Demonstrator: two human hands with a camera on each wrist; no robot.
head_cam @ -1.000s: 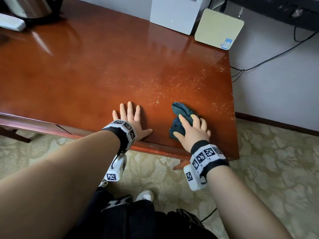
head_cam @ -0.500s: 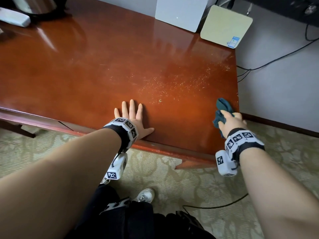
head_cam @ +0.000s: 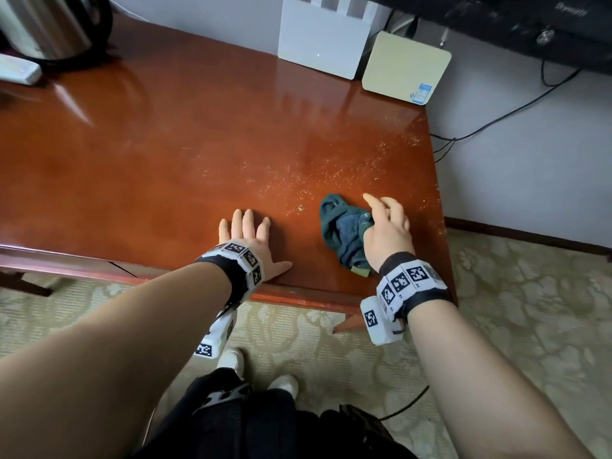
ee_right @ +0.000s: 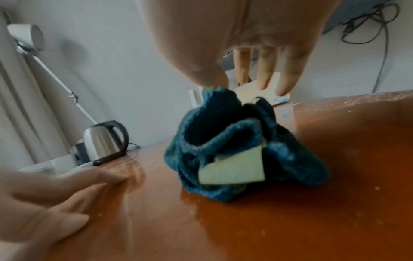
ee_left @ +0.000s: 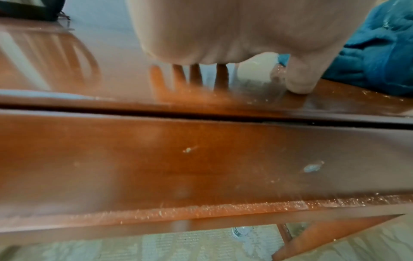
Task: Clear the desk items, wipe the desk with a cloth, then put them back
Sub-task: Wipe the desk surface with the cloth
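Note:
A crumpled dark teal cloth point(head_cam: 341, 230) point(ee_right: 223, 141) with a pale tag lies on the red-brown desk point(head_cam: 165, 144) near its front right corner. My right hand point(head_cam: 387, 226) point(ee_right: 245, 35) grips its bunched top with the thumb, the other fingers stretched out above it. My left hand point(head_cam: 248, 236) point(ee_left: 223, 31) lies flat on the desk at the front edge, left of the cloth point(ee_left: 380, 58), holding nothing. Pale crumbs point(head_cam: 314, 180) speckle the wood beyond and right of the cloth.
A steel kettle point(head_cam: 49, 24) point(ee_right: 105, 139) and a white flat object point(head_cam: 16, 71) stand at the back left. A white box point(head_cam: 321, 44) and a beige box point(head_cam: 404, 66) lean at the back right. Cables point(head_cam: 496, 120) hang past the right edge. Patterned carpet lies below.
My right hand swept the cloth out to the desk's right edge, then brought it back left toward the middle front. The left hand stayed flat in place.

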